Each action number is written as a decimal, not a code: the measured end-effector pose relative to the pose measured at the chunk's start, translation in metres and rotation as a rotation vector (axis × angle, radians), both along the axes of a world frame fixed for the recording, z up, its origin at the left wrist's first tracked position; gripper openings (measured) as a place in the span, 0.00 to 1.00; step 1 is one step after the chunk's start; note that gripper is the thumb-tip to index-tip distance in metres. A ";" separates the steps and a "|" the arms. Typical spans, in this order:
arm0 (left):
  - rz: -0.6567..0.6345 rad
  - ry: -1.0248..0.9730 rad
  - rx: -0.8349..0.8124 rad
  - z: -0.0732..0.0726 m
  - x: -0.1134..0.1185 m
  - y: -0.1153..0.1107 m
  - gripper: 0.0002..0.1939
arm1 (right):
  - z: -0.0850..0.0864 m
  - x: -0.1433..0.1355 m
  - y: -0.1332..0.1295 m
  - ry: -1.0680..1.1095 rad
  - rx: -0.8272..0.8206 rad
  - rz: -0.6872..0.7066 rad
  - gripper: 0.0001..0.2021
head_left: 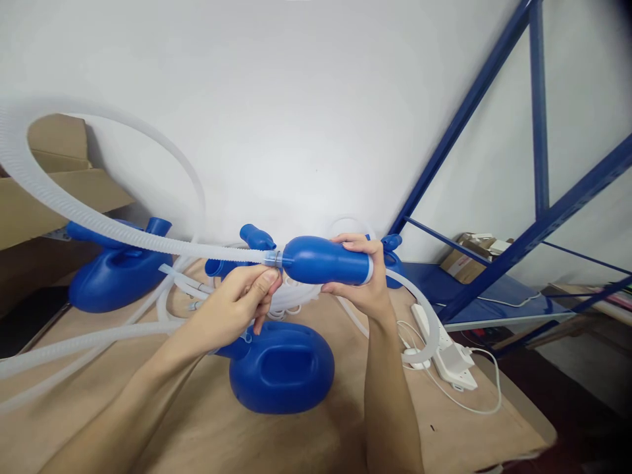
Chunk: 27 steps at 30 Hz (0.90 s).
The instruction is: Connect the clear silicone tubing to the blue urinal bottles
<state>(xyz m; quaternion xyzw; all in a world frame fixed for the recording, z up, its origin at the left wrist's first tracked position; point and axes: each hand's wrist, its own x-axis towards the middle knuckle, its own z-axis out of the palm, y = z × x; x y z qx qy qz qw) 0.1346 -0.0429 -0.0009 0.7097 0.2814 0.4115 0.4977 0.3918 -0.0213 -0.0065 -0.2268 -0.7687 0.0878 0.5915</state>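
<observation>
My right hand (368, 273) is wrapped round a blue plastic bulb-shaped urinal head (318, 260), lying level in the air with a pale rim at its right end. On its narrow left end sits the clear end of a white corrugated hose (217, 251), with a thin ring-like hose clamp (277, 259) at the joint. Thumb and fingers of my left hand (251, 289) pinch at the underside of this clamp; the fingers partly hide what is between them. Below, a blue plastic urinal bottle (281, 368) with a handle opening rests on the wooden table (197, 428).
More blue bottles (116, 276) and a blue head (257, 236) stand at the back, amid coiled hoses (89, 342). A white power strip (447, 352) with cables lies right. Cardboard boxes (64, 197) stand left; a blue metal shelf (464, 276) is at right.
</observation>
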 end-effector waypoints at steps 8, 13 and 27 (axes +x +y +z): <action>0.119 0.048 0.107 0.005 0.003 0.001 0.24 | -0.002 -0.003 0.002 0.037 -0.045 -0.068 0.29; 0.139 -0.041 0.092 -0.004 0.008 0.004 0.23 | -0.004 -0.006 0.005 0.057 -0.071 -0.130 0.29; 0.075 -0.183 -0.002 -0.012 0.009 0.008 0.26 | -0.004 -0.010 0.005 0.060 0.018 -0.112 0.27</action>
